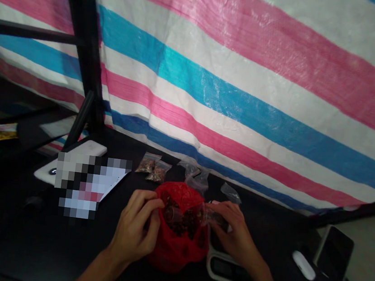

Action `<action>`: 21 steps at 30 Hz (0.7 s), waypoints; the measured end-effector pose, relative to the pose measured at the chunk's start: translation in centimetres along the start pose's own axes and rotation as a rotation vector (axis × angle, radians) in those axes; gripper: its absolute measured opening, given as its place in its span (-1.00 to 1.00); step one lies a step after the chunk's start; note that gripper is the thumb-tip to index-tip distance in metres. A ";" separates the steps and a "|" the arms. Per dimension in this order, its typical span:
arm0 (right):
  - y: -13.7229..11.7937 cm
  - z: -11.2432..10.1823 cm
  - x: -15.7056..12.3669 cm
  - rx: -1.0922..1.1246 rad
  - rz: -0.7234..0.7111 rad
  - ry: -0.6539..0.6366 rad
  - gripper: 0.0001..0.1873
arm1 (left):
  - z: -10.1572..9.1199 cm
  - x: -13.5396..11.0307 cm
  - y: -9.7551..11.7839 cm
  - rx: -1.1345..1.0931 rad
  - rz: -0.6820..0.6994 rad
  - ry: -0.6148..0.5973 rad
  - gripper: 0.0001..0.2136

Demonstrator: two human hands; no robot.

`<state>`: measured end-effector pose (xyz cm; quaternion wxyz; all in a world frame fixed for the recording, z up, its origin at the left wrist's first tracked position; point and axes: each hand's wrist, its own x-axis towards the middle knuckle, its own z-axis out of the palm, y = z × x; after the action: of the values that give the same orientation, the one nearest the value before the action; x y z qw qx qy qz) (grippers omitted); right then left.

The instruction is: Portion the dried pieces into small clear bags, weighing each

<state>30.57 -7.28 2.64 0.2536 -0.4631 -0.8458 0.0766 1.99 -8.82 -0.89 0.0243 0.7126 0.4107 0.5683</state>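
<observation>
A red plastic bag (173,253) stands with its mouth spread, full of small dark brown pieces (181,228). My left hand (138,223) pinches the left side of its rim. A small clear cup-like thing (173,214) lies among the pieces; its exact kind is hard to make out. To the right of the mouth, my right hand (236,233) has its fingers closed on a small clear plastic bag (214,217), which seems to have dark pieces in it. Partly beneath that hand sits a digital scale (229,273) with a dark display.
Behind the red bag lie two filled zip bags (158,171) and several clear bags (198,178). At left are a white device (79,159) and a blurred-out sheet or screen (95,193). A phone (335,254) and white case (304,265) lie right. Striped sheeting (215,84) hangs behind.
</observation>
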 end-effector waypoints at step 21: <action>3.3 -5.6 -2.4 0.089 0.145 -0.185 -0.42 | -1.7 0.8 -1.0 0.241 0.023 0.196 -0.79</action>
<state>36.86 -8.02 5.42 0.1887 -0.5024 -0.8256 0.1746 0.05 -8.42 -0.12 -0.1083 0.6561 0.4681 0.5820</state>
